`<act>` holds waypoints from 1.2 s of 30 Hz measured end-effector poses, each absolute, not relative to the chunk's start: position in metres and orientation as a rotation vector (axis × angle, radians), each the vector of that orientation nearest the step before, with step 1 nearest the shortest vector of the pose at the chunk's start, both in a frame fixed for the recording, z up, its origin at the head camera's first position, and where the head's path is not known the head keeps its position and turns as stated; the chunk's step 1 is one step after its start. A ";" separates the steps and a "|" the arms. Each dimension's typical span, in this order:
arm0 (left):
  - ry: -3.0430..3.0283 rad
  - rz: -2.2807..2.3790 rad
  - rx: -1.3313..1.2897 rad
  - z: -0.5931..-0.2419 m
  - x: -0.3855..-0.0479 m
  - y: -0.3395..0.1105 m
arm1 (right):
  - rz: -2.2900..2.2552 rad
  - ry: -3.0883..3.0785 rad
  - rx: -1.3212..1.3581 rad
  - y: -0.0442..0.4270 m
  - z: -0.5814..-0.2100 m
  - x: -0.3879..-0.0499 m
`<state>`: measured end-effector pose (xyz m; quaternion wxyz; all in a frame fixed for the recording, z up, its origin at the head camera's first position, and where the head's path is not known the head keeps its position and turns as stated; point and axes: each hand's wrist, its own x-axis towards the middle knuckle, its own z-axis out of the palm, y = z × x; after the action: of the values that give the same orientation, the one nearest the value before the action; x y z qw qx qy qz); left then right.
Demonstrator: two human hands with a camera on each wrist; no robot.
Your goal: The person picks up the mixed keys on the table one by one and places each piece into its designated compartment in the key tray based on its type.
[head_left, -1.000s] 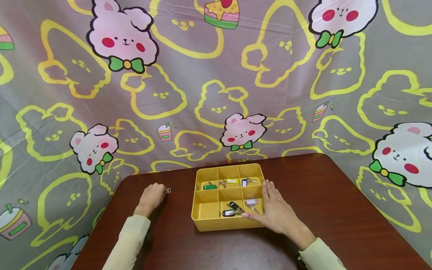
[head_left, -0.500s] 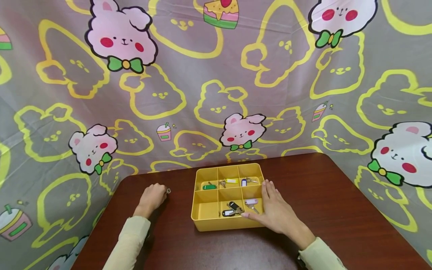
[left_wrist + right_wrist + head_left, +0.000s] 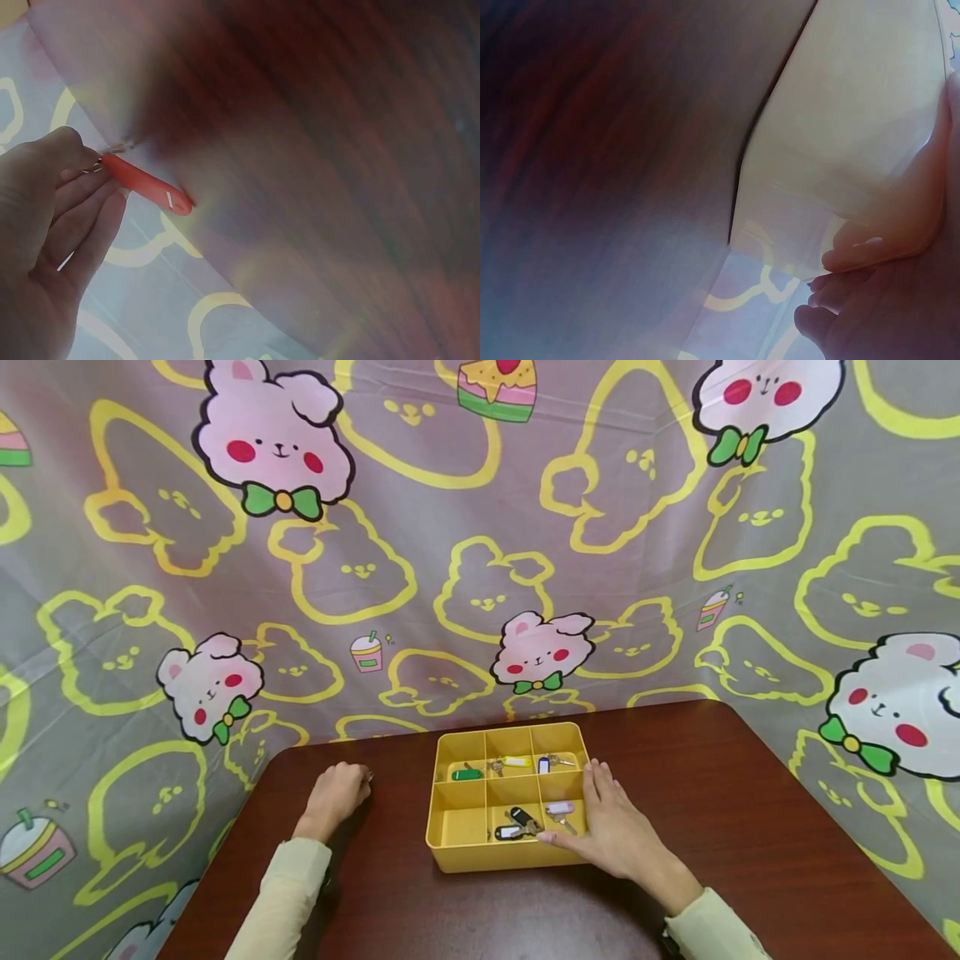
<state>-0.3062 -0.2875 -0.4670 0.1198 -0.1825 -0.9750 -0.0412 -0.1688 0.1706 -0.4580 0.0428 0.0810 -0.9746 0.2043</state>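
Observation:
My left hand is above the table's left side. In the left wrist view its thumb and fingers pinch the metal ring of a red key tag; a blurred metal piece, probably the key, shows behind it. The right hand rests with straight fingers along the right side of a yellow divided box, thumb at the front rim. Inside the box lie keys with a green tag, a yellow tag, a blue tag, a lilac tag and black tags.
The box stands on a dark brown wooden table, toward its far edge. A patterned cloth with cartoon rabbits hangs behind the table and down both sides.
The left hand has turned or shifted slightly, so less metal shows past its fingers in the head view. The right hand and the box stay in place.

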 end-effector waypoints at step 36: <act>-2.831 -1.010 -0.276 -0.441 -0.304 -0.275 | 0.641 -2.970 0.254 0.171 -0.457 -0.168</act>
<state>-0.3042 -0.2750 -0.4406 0.0618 -0.0912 -0.9361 -0.3339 -0.1683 0.1705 -0.4572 0.0460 0.0834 -0.9730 0.2101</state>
